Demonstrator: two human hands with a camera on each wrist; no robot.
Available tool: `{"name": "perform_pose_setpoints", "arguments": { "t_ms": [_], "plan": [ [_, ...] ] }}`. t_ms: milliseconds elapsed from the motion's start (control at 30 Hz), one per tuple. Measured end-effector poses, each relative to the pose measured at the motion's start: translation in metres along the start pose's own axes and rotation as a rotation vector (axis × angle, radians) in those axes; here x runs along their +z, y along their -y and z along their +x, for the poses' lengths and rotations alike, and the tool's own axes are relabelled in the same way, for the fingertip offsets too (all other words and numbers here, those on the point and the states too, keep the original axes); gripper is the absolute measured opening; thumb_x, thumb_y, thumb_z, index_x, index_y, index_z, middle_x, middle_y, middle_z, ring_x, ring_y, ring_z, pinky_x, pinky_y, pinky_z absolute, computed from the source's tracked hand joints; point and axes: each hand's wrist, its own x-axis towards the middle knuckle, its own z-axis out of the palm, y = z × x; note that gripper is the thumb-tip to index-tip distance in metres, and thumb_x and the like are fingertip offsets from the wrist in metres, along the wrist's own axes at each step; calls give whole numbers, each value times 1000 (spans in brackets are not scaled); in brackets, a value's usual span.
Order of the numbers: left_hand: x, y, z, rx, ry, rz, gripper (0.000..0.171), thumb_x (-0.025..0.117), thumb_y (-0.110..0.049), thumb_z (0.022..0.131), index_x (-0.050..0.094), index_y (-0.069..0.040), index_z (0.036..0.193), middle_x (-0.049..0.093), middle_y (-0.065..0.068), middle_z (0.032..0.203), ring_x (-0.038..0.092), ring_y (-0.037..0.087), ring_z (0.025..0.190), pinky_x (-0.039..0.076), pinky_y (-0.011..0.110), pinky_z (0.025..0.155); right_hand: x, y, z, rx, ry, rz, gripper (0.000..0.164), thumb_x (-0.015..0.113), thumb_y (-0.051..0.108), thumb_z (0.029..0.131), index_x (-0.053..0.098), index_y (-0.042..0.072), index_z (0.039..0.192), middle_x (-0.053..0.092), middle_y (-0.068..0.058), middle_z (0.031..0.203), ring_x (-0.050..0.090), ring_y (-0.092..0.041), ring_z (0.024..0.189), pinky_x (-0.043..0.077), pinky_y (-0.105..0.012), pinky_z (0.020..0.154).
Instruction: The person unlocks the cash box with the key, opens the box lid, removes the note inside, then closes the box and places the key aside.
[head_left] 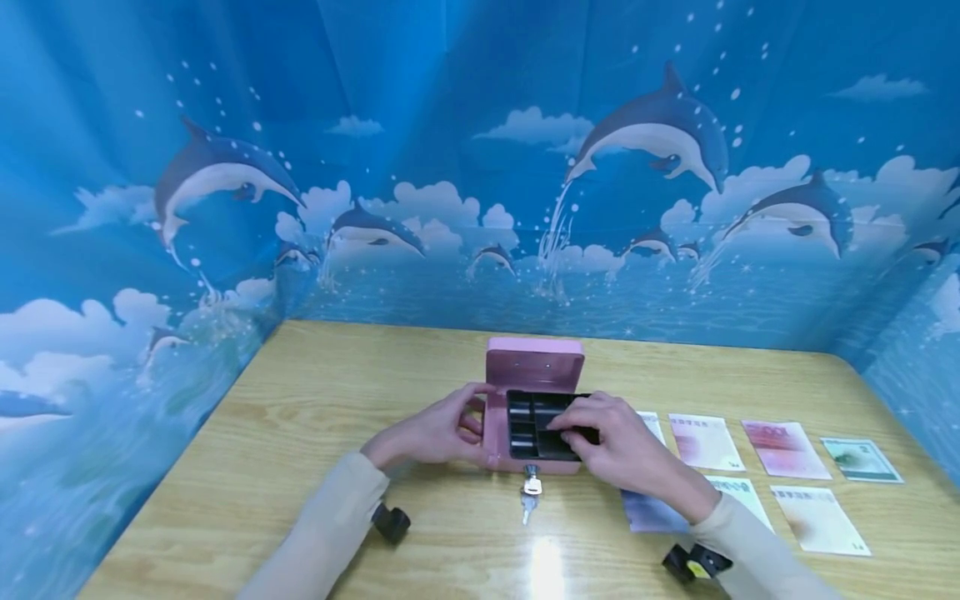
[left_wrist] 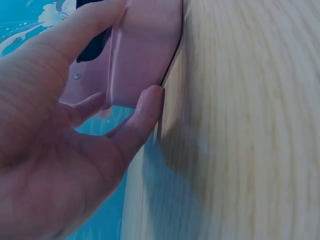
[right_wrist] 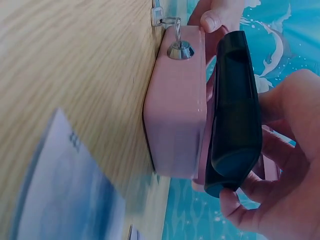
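A pink cash box (head_left: 493,433) stands on the table with its lid (head_left: 535,345) raised at the back. My left hand (head_left: 442,427) holds its left side, fingertips and thumb against the wall, as the left wrist view also shows. With my right hand (head_left: 618,442) I grip the right part of a black compartment tray (head_left: 522,450). In the right wrist view the tray (right_wrist: 235,110) sits raised at a tilt over the box's open top, fingers at its edge. A key ring with keys (head_left: 532,485) hangs from the front lock (right_wrist: 181,50).
Several paper notes lie to the right, among them a pink note (head_left: 786,450), a green note (head_left: 862,460) and a pale note (head_left: 821,519). My right forearm passes over a bluish note (head_left: 648,512). A dolphin-print curtain (head_left: 450,167) surrounds the wooden table (head_left: 300,383).
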Motion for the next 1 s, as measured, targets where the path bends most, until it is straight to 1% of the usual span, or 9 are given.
{"name": "perform_pose_setpoints", "arguments": {
  "t_ms": [100,267,433,567,800,1000],
  "plan": [
    [-2,-1,-2,-6,2,-14,102,90,-25,78,28,-21,160,50,13,149,61,22,121,54,38,107,3,3,3,14,9,-11,29,73,0,84,80,23,100,77,12,98,66,-11,92,56,-34,79],
    [-4,-2,-5,13,13,-53,101,89,-22,78,29,-22,159,49,14,147,63,24,120,55,39,106,9,6,8,6,3,-19,26,74,1,83,81,21,98,77,10,95,67,-12,92,57,-35,81],
    [-4,-1,-5,35,25,-60,99,88,-22,80,29,-25,159,48,16,148,63,25,121,56,39,105,13,9,13,0,4,-15,24,74,1,83,81,20,97,77,9,93,69,-13,92,58,-38,84],
    [-5,0,-6,36,30,-69,99,88,-21,80,29,-28,159,47,16,149,63,25,121,56,39,105,15,10,16,6,14,-16,24,74,2,84,81,20,98,76,10,92,69,-13,93,58,-39,85],
    [-6,1,-8,31,33,-78,99,88,-21,80,29,-26,159,49,16,147,63,26,121,56,39,106,21,9,19,10,39,-25,21,74,4,85,81,19,98,76,9,91,69,-13,92,59,-36,84],
    [-6,2,-7,10,18,-58,99,88,-23,80,30,-23,160,49,15,146,62,24,122,55,39,106,25,7,20,25,61,-51,20,74,7,86,81,21,99,77,10,93,70,-15,94,59,-42,86]
  ]
}}
